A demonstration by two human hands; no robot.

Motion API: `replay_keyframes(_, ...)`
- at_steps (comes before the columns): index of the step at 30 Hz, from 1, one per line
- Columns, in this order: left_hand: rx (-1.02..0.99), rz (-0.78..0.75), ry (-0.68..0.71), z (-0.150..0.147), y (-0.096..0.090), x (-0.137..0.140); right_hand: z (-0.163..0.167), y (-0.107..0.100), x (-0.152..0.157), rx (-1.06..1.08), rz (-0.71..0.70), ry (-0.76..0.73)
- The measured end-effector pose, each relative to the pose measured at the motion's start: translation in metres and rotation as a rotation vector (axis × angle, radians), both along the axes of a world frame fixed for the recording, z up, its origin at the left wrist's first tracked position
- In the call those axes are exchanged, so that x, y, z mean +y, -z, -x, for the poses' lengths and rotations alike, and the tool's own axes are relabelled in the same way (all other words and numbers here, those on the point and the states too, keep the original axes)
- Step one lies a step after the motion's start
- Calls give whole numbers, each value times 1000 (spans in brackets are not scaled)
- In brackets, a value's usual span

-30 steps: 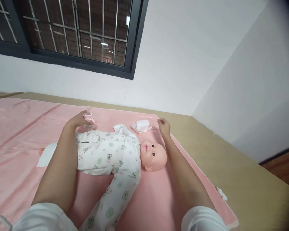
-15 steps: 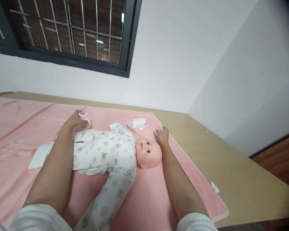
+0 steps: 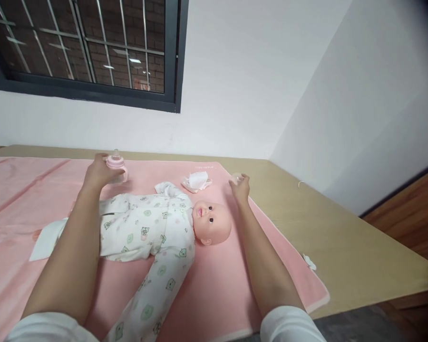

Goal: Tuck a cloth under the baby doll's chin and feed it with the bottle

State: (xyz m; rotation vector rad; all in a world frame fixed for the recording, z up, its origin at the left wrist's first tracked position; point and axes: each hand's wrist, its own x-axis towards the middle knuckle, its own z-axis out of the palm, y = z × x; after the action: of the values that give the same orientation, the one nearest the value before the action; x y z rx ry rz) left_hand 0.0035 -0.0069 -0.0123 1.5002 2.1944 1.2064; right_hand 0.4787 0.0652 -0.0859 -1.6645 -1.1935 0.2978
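A baby doll (image 3: 146, 225) in a white printed outfit lies on its back on the pink mat (image 3: 217, 294), its head to the right. Beyond its lower body, my left hand (image 3: 98, 173) is closed round a pink baby bottle (image 3: 116, 164), held upright with the clear teat on top. Past the doll's head, near the mat's far right edge, my right hand (image 3: 240, 190) has its fingers round a small clear cap (image 3: 237, 178). The cap is see-through and partly hidden by the fingers.
A crumpled white tissue pack (image 3: 197, 181) lies beyond the doll's head. On the wooden tabletop (image 3: 292, 213) a small white scrap (image 3: 309, 261) sits by the mat's right edge. A white wall (image 3: 228, 95) and a barred window (image 3: 92, 47) stand behind.
My left hand has raised the bottle slightly off toward the wall side. My right hand has lifted a little with the clear cap, which shows more plainly. The whole view has shifted slightly.
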Motion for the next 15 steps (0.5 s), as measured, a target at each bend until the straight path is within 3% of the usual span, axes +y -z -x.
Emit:
replay_keyframes(4, 59, -91, 69, -40, -37, -19, 19, -51, -10, 175, -197, -128)
replay_keyframes(7, 128, -104, 189, -82, -55, -36, 49, -88, -32, 271, -337, -405)
replay_keyframes(11, 182, -164, 387, -134, -61, -59, 92, -122, -80, 178, -443, -629)
replay_keyframes(15, 227, -177, 567, -163, -61, -82, 120, -133, -119, 113, -452, -765)
